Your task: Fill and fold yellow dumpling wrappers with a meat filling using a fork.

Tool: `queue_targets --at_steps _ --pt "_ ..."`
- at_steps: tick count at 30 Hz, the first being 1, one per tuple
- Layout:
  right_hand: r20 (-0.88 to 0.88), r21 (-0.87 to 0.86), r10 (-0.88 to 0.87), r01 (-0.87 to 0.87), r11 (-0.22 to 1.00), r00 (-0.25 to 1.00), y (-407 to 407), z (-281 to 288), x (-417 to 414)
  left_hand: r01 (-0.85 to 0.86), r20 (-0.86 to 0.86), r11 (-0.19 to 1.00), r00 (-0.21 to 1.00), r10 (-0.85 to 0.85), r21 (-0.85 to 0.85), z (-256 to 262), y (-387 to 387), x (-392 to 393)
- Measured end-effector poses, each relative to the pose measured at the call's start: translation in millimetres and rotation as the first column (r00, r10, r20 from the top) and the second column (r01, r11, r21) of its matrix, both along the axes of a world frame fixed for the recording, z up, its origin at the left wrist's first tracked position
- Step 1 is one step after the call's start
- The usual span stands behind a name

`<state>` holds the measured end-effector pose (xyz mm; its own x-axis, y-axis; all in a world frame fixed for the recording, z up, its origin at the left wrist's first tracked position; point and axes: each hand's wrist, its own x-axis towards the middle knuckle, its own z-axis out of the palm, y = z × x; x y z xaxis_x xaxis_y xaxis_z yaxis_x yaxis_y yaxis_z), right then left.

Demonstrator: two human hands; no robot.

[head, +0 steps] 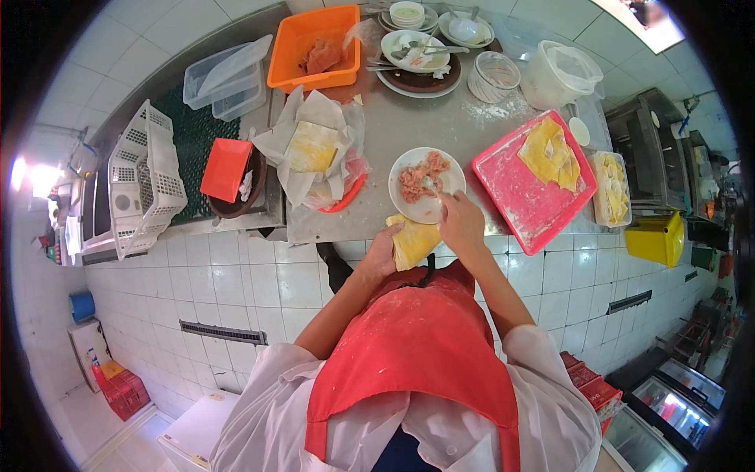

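Observation:
My left hand (380,255) grips a stack of yellow dough wrappers (414,243) at the front edge of the steel table. Just beyond them rests a white plate (404,203) bearing raw minced meat (420,176). Over the plate's right rim, my right hand (462,219) is closed around a small utensil, mostly hidden by the fingers, whose pale tip reaches into the meat. To the right, a pink tray (512,192) dusted with flour carries folded yellow dumplings (550,152). More yellow dumplings fill a clear plastic box (613,192) beside it.
Left of the plate, paper wraps a block of yellow wrappers (311,147). An orange tub (283,44) with raw meat, used bowls (416,52), a glass jar (494,76) and a white bucket (551,76) line the back. A white basket (147,183) stands far left; a yellow bin (655,239) is right.

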<state>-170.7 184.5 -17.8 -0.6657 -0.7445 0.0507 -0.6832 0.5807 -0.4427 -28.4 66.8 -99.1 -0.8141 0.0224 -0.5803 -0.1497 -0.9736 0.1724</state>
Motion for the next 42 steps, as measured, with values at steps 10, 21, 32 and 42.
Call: queue_targets --at_steps 10,21,32,42 --pt "0.010 -0.105 -0.068 0.068 0.992 0.998 30.2 -20.8 -34.2 0.023 0.047 0.999 0.999 -0.020 -0.048 5.1 -2.1 -2.0" --pt "0.178 0.183 -0.032 -0.001 0.983 0.983 56.4 19.8 -58.4 -0.043 0.003 0.998 0.999 0.043 0.039 1.8 -3.0 0.2" --pt "0.271 0.249 0.020 -0.090 0.964 0.962 53.4 -5.8 -78.5 -0.073 -0.015 0.997 0.997 0.073 0.008 14.1 2.9 2.1" --pt "0.313 0.086 0.051 -0.082 0.993 0.948 48.2 47.9 -73.6 -0.046 0.021 0.999 0.999 0.045 0.018 0.8 3.1 3.8"
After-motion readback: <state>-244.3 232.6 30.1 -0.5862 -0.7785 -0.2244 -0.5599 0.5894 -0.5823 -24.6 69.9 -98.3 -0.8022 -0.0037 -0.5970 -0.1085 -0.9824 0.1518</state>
